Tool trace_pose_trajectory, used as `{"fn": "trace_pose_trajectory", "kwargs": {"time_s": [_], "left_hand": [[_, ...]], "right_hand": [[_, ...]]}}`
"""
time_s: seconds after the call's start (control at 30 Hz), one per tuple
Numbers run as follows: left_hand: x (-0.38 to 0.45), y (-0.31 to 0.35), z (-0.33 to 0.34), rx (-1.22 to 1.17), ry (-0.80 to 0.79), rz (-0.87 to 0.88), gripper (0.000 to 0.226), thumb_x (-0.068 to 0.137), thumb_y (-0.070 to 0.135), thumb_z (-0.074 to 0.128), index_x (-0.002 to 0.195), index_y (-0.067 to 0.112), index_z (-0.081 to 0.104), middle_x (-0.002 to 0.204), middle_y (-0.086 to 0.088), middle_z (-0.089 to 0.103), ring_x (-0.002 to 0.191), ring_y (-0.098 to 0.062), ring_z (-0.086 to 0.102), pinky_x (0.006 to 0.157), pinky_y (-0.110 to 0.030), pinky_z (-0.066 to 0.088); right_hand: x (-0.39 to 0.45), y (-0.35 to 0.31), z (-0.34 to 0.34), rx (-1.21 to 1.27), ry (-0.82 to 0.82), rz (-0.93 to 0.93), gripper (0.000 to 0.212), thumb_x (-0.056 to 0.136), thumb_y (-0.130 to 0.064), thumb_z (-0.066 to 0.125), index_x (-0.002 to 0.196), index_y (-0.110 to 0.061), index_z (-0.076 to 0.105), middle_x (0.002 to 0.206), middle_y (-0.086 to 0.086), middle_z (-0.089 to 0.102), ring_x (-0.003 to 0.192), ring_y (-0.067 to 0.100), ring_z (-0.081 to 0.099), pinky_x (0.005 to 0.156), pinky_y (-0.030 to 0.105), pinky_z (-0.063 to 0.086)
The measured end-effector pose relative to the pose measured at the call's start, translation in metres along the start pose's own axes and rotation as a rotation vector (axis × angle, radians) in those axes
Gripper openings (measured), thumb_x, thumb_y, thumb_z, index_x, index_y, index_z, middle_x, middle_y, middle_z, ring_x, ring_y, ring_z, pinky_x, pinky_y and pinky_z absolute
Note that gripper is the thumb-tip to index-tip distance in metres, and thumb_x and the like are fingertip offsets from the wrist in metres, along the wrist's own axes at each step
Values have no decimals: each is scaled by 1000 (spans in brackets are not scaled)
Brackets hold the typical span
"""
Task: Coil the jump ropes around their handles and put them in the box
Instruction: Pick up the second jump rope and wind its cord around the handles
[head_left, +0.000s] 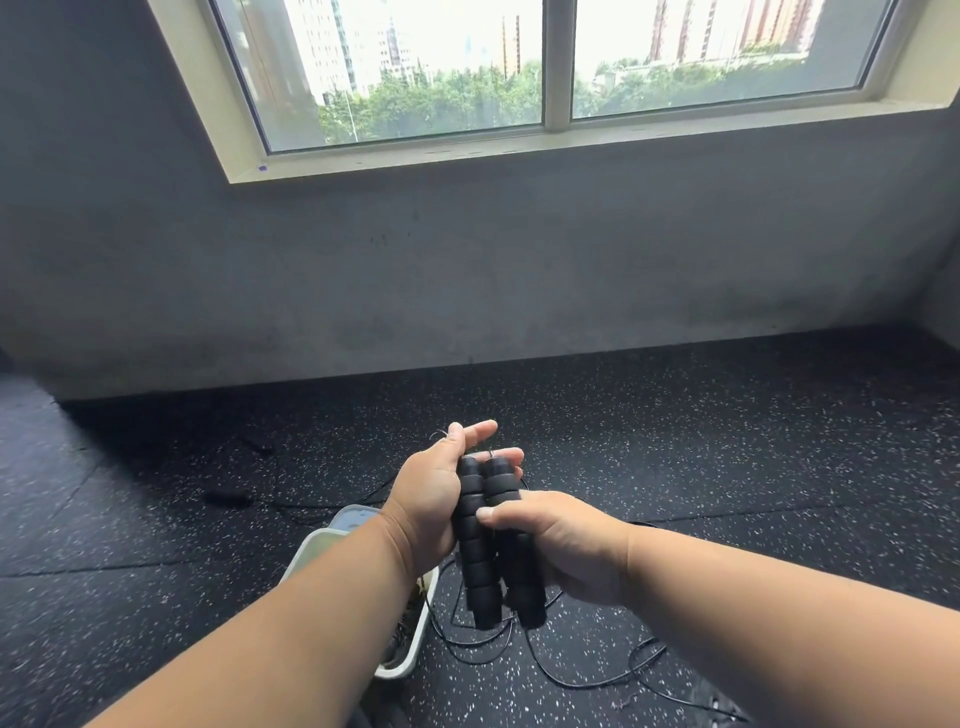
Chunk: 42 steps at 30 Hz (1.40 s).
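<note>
Both forearms reach fwd over floor (727, 467) above white box (410, 649), L hand (431, 499) cupped round 2 black handles (485, 545) held side by side w/ index straight, R hand (561, 540) gripping them, thumb across front, cord (571, 680) loose on floor below.

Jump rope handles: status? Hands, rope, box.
Left hand and right hand both grip the two black handles, held side by side. Cord loose on floor, uncoiled. White box below left forearm, partly hidden.
</note>
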<state>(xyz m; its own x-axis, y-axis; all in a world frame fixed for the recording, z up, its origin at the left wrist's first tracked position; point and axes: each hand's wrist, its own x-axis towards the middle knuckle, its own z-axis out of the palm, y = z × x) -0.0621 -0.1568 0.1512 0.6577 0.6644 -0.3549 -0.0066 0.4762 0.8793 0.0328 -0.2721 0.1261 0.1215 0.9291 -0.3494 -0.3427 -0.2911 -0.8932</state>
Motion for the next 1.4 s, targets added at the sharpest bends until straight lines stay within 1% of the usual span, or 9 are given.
{"fn": "trace_pose_trajectory", "kwargs": {"time_s": [0.27,0.37,0.6,0.73,1.07,1.13,1.2,1.3,1.4], "left_hand": [[-1,0,1,-18,-21,-1,48,113,43,36,132,10,64,117,-20,77,99,-30,76,80,-41,63],[-2,0,3,-48,-18,-7,46,112,43,37,132,10,64,117,-20,77,106,-32,74,82,-42,64],[-3,-1,7,-108,-11,-20,46,112,43,39,133,10,63,119,-19,76,117,-34,71,88,-45,62],[-4,-3,8,-103,0,0,46,112,43,38,131,10,64,118,-17,77,111,-33,71,90,-45,59],[-3,-7,9,-113,71,-7,47,112,44,37,132,10,63,118,-19,77,98,-29,70,80,-42,62],[-3,-6,8,-112,72,-44,48,112,47,37,132,12,62,117,-20,77,98,-30,72,78,-43,63],[-3,-4,2,-1,60,-106,46,110,50,39,126,16,64,114,-15,78,95,-28,75,79,-41,62],[-5,5,-14,522,1,-228,50,105,57,44,121,17,69,108,-12,80,87,-22,72,80,-34,54],[-4,15,-33,1057,30,-68,27,98,43,53,98,22,69,100,-5,78,85,-21,64,78,-36,51]], "right_hand": [[1,1,2,41,22,-43,41,93,-26,64,129,-6,62,116,16,74,103,29,72,90,42,56],[3,3,1,62,40,-56,46,89,-30,66,129,-8,63,126,22,70,119,40,67,105,53,50],[-2,-1,3,43,-1,-95,23,98,-21,63,119,-14,66,104,6,75,93,16,71,71,24,57],[-1,-2,4,-20,-56,-138,36,87,-17,71,121,-7,67,108,13,72,101,27,67,93,40,55],[0,-5,3,-90,-78,-143,31,83,-10,68,114,-6,68,103,16,68,95,26,65,86,33,56],[2,-9,-1,-182,-49,-124,28,83,-6,69,111,0,66,99,17,68,92,29,64,87,39,54],[1,-19,-10,-341,-8,-84,21,85,-4,70,105,0,65,91,16,68,85,29,64,84,43,55],[-5,-37,-26,-725,56,-10,12,82,-9,72,92,-6,65,78,7,71,68,19,68,71,36,60],[-11,-46,-42,-1056,64,104,19,77,-23,75,91,-13,67,81,3,77,68,16,72,64,29,61]]}}
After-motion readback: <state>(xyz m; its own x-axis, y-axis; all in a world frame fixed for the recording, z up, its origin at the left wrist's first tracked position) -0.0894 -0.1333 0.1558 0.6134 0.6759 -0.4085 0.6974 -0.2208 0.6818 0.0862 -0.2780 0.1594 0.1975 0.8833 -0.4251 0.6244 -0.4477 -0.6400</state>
